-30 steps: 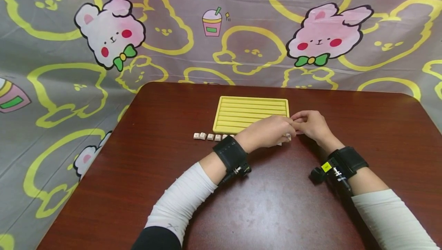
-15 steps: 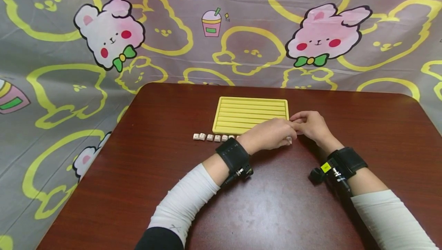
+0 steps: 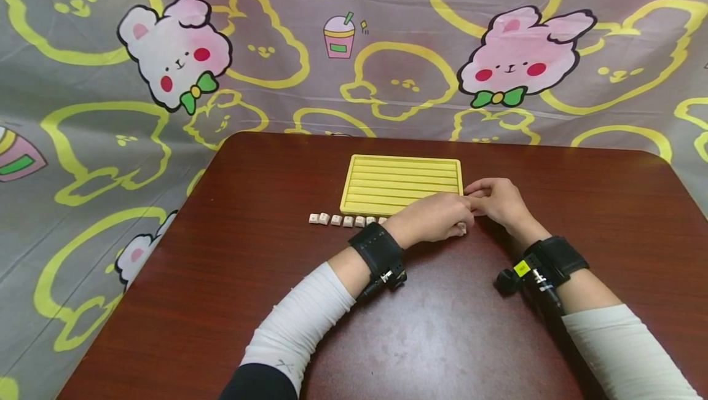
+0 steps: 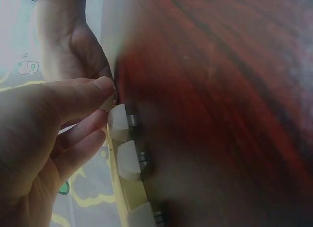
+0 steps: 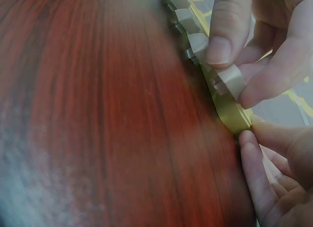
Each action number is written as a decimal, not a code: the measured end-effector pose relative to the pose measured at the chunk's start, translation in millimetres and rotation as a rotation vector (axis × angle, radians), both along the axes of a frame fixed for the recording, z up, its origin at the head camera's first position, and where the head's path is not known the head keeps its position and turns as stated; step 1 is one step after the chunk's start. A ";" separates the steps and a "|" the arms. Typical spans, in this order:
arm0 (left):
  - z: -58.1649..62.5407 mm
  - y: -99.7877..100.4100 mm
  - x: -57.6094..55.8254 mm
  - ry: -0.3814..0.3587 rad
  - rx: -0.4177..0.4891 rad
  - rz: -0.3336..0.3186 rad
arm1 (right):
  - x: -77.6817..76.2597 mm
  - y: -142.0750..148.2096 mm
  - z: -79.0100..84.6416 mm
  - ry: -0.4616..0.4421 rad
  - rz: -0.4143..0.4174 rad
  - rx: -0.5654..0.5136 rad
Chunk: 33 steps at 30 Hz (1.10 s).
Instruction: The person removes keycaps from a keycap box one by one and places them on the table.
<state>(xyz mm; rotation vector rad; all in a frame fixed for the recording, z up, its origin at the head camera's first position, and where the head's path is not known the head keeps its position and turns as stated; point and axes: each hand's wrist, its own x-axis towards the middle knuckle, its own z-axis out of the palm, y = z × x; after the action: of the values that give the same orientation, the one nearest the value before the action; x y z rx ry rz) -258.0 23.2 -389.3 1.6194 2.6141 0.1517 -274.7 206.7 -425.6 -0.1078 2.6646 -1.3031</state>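
Note:
A row of small cream keycaps [image 3: 336, 220] lies along the near side of a yellow ridged tray [image 3: 406, 169]. My left hand [image 3: 434, 217] reaches over the row's right end and hides part of it. In the right wrist view its thumb and a finger pinch one keycap [image 5: 232, 82] close to the tray's corner. Other keycaps [image 4: 129, 159] stand in line by the tray's edge in the left wrist view. My right hand [image 3: 500, 200] is at the tray's right side; its thumb and index finger pinch the tray's near right corner [image 5: 237, 120].
The brown wooden table [image 3: 420, 326] extends around the tray on all sides. Behind it hangs a cartoon-printed cloth [image 3: 310, 80]. Each wrist wears a black strap [image 3: 376, 246] with a small camera.
My left hand has shifted slightly right and toward me, uncovering more of the keycap row. My right hand and the tray have stayed in place.

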 end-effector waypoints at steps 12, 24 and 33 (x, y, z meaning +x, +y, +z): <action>-5.4 2.8 -1.5 0.019 0.001 -0.010 | 0.3 -0.1 0.0 0.032 -0.003 0.030; -7.0 5.0 -3.3 0.036 -0.018 -0.014 | 0.3 -0.8 0.7 0.049 0.000 0.029; -7.2 6.1 -4.0 0.026 -0.023 -0.014 | 0.2 -1.0 0.4 0.052 0.000 0.008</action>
<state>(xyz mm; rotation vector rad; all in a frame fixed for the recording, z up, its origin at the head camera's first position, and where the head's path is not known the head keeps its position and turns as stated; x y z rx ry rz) -262.0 29.4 -396.4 1.6427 2.6128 0.1003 -274.5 205.7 -425.1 -0.1426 2.7130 -1.3071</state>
